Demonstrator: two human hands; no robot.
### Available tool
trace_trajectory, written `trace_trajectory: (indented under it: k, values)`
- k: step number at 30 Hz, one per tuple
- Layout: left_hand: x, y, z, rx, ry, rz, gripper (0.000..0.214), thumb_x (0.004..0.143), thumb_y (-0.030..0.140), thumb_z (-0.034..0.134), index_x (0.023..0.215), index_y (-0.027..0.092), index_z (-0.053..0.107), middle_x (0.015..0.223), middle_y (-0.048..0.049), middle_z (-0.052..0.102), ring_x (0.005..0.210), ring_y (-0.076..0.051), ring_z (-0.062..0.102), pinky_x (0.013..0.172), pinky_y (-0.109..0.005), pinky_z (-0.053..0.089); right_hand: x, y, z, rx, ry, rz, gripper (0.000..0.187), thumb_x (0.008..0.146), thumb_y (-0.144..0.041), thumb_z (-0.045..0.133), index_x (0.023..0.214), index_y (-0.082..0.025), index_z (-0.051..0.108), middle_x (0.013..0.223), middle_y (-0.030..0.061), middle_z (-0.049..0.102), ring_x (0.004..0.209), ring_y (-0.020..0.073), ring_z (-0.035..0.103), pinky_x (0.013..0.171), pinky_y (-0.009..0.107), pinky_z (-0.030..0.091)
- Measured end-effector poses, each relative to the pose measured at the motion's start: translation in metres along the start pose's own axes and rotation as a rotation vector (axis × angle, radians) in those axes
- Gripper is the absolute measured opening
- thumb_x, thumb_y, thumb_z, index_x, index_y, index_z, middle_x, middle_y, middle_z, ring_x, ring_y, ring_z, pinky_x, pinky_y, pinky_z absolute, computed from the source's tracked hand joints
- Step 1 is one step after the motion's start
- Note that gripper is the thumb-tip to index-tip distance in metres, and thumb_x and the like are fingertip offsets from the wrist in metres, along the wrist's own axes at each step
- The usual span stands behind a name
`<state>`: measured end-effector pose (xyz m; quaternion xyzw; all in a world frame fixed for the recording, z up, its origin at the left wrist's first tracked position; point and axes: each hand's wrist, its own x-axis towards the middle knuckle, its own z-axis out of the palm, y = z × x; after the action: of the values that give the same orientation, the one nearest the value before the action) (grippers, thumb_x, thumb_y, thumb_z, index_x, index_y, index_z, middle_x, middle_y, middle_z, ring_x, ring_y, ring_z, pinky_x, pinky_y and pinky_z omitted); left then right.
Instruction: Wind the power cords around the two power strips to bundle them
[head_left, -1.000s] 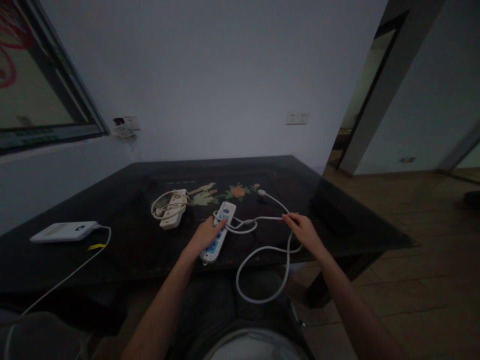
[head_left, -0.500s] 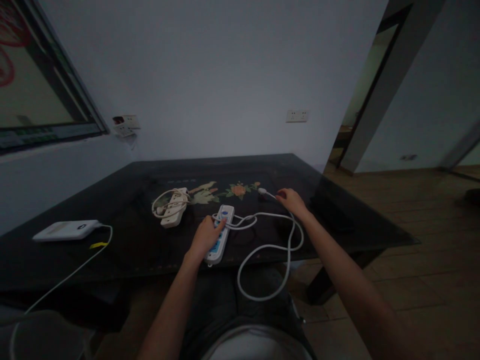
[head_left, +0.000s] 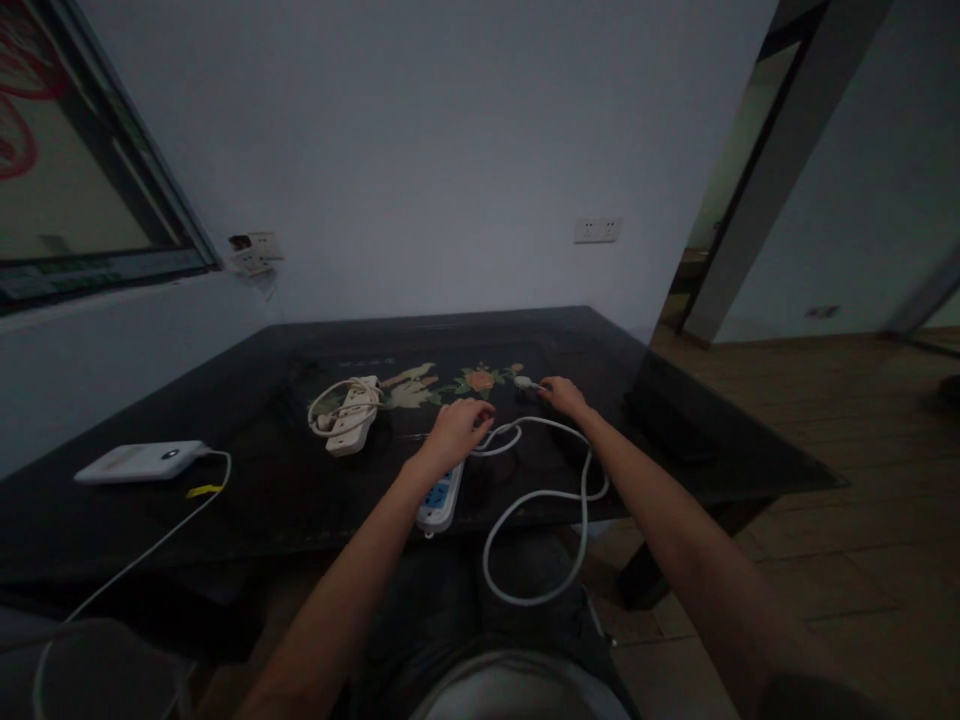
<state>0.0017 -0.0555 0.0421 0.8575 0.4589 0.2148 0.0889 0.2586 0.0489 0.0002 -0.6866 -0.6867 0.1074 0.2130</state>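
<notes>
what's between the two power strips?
Head view: the left forearm, over bare black tabletop, between the cord-wrapped strip and the blue-socketed strip.

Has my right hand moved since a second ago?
Yes, the right hand has moved forward and left, closer to the orange flower design.

Dim light falls on a pale wall (head_left: 450, 150), a dark table (head_left: 262, 400) and a brown tiled floor (head_left: 810, 430).

2 power strips (head_left: 352, 428) (head_left: 441, 500) on table (head_left: 255, 410)
</notes>
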Motion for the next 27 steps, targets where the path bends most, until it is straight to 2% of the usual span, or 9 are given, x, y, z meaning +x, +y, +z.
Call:
trace_trajectory:
  k: [3,6,11,14,16,18,23,27]
  values:
    - [0.025,-0.005,0.015,0.012,-0.12,0.054,0.025,0.084,0.029,0.055,0.102,0.018,0.068,0.102,-0.0109,0.068,0.097,-0.025,0.06,0.085,-0.032,0.043,-0.002,-0.006,-0.012,0.071,0.067,-0.025,0.026,0.089,-0.026,0.053,0.104,-0.014,0.07,0.102,0.0132,0.07,0.095,0.0222,0.063,0.075,0.026,0.042]
    - [0.041,-0.015,0.027,0.011,-0.2,0.087,0.022,0.081,0.031,0.058,0.094,0.018,0.07,0.095,-0.0107,0.069,0.089,-0.024,0.062,0.079,-0.03,0.043,-0.007,-0.015,-0.039,0.15,0.127,-0.099,0.031,0.089,-0.028,0.051,0.104,-0.009,0.069,0.097,0.0119,0.071,0.088,0.0206,0.063,0.07,0.025,0.042]
    - [0.056,-0.033,0.033,-0.031,-0.271,0.133,0.015,0.078,0.032,0.062,0.082,0.019,0.068,0.085,-0.0074,0.068,0.078,-0.021,0.061,0.069,-0.027,0.042,-0.031,-0.04,-0.094,0.264,0.149,-0.286,0.038,0.089,-0.041,0.049,0.096,-0.012,0.073,0.085,0.0043,0.071,0.077,0.0163,0.061,0.065,0.023,0.041]
    - [0.062,-0.041,0.033,-0.083,-0.261,0.123,0.019,0.081,0.035,0.058,0.084,0.019,0.067,0.079,-0.0041,0.067,0.069,-0.018,0.059,0.063,-0.025,0.041,-0.055,-0.063,-0.111,0.35,0.101,-0.499,0.036,0.086,-0.042,0.053,0.087,-0.012,0.074,0.078,0.0041,0.071,0.071,0.0151,0.059,0.063,0.023,0.04]
    - [0.064,-0.045,0.034,-0.118,-0.229,0.102,0.02,0.082,0.035,0.055,0.085,0.018,0.066,0.077,-0.0032,0.067,0.067,-0.017,0.058,0.063,-0.025,0.041,-0.073,-0.08,-0.112,0.287,0.017,-0.579,0.031,0.085,-0.039,0.058,0.083,-0.013,0.075,0.073,0.004,0.071,0.066,0.0141,0.059,0.06,0.023,0.039]
    - [0.066,-0.048,0.035,-0.159,-0.19,0.085,0.018,0.08,0.031,0.056,0.086,0.018,0.067,0.079,-0.0029,0.068,0.071,-0.017,0.058,0.065,-0.025,0.042,-0.089,-0.096,-0.107,0.116,-0.047,-0.589,0.024,0.084,-0.034,0.061,0.085,-0.015,0.075,0.075,0.0041,0.072,0.067,0.0142,0.061,0.06,0.023,0.039]
    - [0.069,-0.056,0.029,-0.316,-0.104,0.076,0.015,0.075,0.02,0.057,0.083,0.015,0.069,0.079,-0.0025,0.068,0.076,-0.018,0.058,0.07,-0.025,0.042,-0.109,-0.126,-0.089,-0.336,-0.061,-0.549,0.02,0.087,-0.036,0.059,0.096,-0.025,0.073,0.093,0.0067,0.073,0.087,0.0225,0.067,0.067,0.026,0.045]
    - [0.068,-0.061,0.022,-0.48,-0.061,0.045,0.015,0.075,0.026,0.061,0.076,0.013,0.069,0.068,-0.001,0.064,0.067,-0.015,0.056,0.064,-0.025,0.041,-0.111,-0.133,-0.078,-0.542,-0.058,-0.577,0.022,0.089,-0.033,0.057,0.097,-0.019,0.071,0.092,0.0122,0.073,0.088,0.0263,0.069,0.07,0.031,0.049]
